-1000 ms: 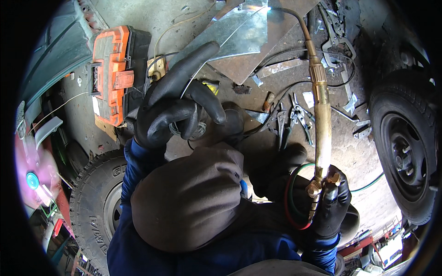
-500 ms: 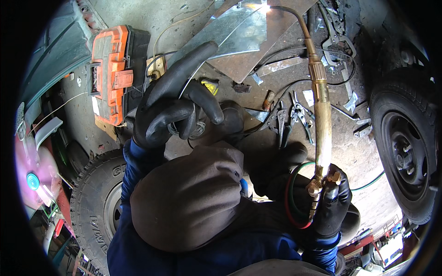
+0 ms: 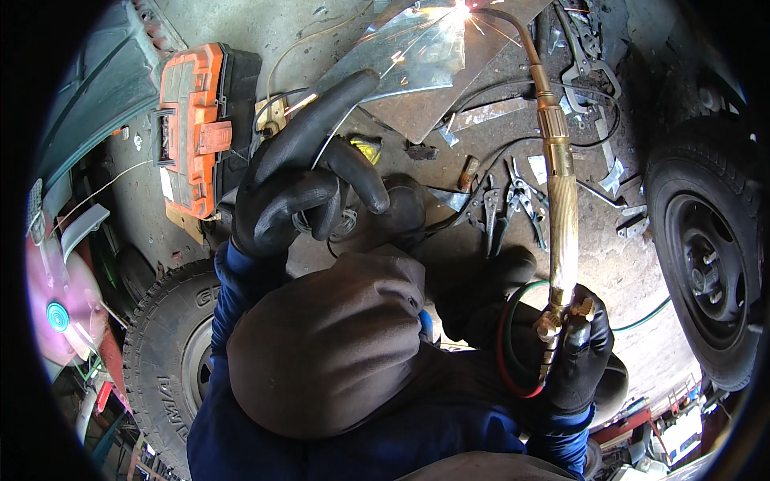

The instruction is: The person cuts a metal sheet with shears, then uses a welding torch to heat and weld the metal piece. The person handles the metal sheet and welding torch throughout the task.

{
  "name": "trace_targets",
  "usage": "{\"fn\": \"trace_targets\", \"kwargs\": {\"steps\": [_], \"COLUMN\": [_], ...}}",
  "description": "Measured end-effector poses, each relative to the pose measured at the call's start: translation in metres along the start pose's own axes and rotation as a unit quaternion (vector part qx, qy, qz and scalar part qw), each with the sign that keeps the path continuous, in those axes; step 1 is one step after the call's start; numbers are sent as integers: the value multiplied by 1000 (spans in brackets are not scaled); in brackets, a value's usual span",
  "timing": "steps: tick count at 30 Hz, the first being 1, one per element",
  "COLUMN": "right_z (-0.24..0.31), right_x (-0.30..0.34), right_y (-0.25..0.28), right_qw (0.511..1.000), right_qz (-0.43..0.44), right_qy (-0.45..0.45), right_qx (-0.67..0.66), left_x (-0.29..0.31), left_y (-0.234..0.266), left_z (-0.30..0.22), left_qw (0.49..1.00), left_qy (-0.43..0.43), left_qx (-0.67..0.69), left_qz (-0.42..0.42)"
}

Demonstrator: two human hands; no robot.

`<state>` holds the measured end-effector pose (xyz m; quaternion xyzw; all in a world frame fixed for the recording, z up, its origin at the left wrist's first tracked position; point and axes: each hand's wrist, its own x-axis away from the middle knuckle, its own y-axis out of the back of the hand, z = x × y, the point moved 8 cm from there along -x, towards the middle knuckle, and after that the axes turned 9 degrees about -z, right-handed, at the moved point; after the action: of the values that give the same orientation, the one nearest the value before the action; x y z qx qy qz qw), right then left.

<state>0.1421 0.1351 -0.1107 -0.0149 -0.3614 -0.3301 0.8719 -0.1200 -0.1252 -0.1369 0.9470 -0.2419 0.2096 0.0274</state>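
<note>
My left hand (image 3: 309,160), in a black glove, has its forefinger stretched out and its other fingers curled around a thin filler wire (image 3: 327,149). The wire runs up toward a sheet of shiny metal (image 3: 421,60) at the top of the view. At lower right my gloved right hand (image 3: 579,361) is closed on the valve end of a brass welding torch (image 3: 563,208). The torch points upward, and its bent neck ends at a bright flame (image 3: 461,10) on the sheet's far edge. Sparks fly out from there. Glare hides the exact contact.
An orange and black toolbox (image 3: 196,132) stands at left, above a tyre (image 3: 152,353). Locking pliers (image 3: 491,212) and other hand tools lie on the floor left of the torch. Another wheel (image 3: 706,264) is at right. Red and green hoses (image 3: 504,345) loop beside my right hand.
The glow at the torch tip has grown brighter, and sparks now spray across the sheet, some toward my left hand. Both hands and the torch have hardly moved.
</note>
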Motion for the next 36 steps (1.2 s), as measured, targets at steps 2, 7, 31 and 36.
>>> {"fn": "trace_targets", "kwargs": {"steps": [2, 7, 31, 36], "right_z": [0, -4, 4, 6], "right_x": [0, 0, -5, -7], "right_y": [0, 1, -8, -9], "right_qw": [1000, 999, 1000, 999], "right_qz": [4, -13, 11, 1], "right_qy": [3, 31, 17, 22], "right_qx": [-6, 13, -2, 23], "left_x": [1, 2, 0, -1], "left_y": [-1, 0, -2, 0], "left_z": [-1, -7, -1, 0], "left_qw": [1000, 999, 999, 998], "left_qy": [-4, -46, -40, -56], "left_qx": [3, 6, 24, 4], "left_qz": [5, -6, 21, 23]}}
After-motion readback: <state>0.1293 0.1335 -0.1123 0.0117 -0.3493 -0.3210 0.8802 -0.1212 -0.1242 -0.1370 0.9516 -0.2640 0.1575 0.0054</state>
